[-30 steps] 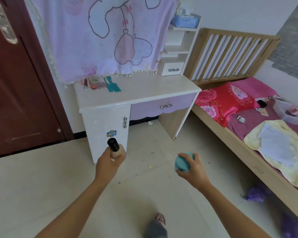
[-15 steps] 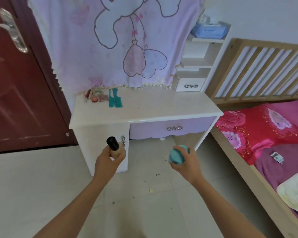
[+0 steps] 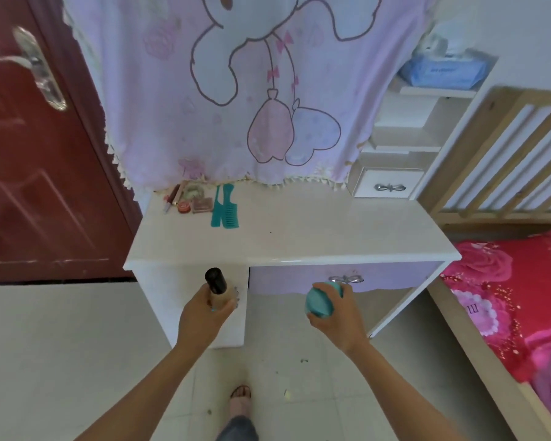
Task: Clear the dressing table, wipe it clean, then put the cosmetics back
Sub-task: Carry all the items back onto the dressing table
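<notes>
A white dressing table (image 3: 315, 237) with a lilac drawer stands ahead of me. At its back left corner lie two teal combs (image 3: 225, 206), a round red compact (image 3: 184, 205), a brown palette (image 3: 202, 205) and a lip pencil (image 3: 171, 198). My left hand (image 3: 206, 313) grips a beige foundation bottle (image 3: 218, 289) with a black cap, held upright in front of the table's left cabinet. My right hand (image 3: 334, 316) holds a round teal container (image 3: 320, 302) just below the drawer handle (image 3: 345, 279). Both hands are short of the tabletop's front edge.
A pink cartoon cloth (image 3: 252, 90) hangs over the mirror behind the table. A white shelf unit (image 3: 404, 132) with a small drawer and a blue wipes pack (image 3: 444, 70) stands at the right. A red door (image 3: 39, 154) is left, a wooden bed (image 3: 506, 281) right. My sandalled foot (image 3: 240, 397) is below.
I have walked closer to the dressing table, which now fills more of the view. Both hands have risen towards its front edge, still holding the bottle and the teal container.
</notes>
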Demonstrator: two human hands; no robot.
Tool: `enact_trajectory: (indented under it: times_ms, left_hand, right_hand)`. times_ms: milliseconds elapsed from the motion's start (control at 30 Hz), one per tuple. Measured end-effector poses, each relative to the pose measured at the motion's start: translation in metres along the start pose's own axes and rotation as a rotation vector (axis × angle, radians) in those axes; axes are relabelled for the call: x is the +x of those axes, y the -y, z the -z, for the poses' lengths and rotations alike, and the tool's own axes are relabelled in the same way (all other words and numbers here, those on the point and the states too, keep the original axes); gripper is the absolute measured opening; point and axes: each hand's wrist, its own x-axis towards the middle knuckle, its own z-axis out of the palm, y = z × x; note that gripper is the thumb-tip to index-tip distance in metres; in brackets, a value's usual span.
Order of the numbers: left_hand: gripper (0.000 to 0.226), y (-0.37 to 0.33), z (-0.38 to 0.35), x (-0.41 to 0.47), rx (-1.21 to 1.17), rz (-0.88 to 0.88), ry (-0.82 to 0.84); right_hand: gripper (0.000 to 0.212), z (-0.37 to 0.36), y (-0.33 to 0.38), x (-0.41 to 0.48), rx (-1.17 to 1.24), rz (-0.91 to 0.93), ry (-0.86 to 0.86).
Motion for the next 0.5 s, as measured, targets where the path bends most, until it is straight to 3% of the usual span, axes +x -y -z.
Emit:
enact_trajectory:
  times_ms: [167,300,500]
  left_hand:
    - [0.031,-0.022,-0.018,0.097,-0.045,-0.049,-0.002]
    - [0.017,-0.041,-0.031,0.185,-0.045,-0.098,-0.003]
    - [0.018,-0.052,-0.048,0.290,0.044,-0.040,0.074]
  right_hand:
    - [0.055,-0.007,0.019,0.099,-0.018,0.090,-0.001]
    - [0.056,-0.014,0.038,0.187,-0.049,0.087,0.018]
    - [0.058,-0.032,0.053,0.277,-0.099,0.036,0.056]
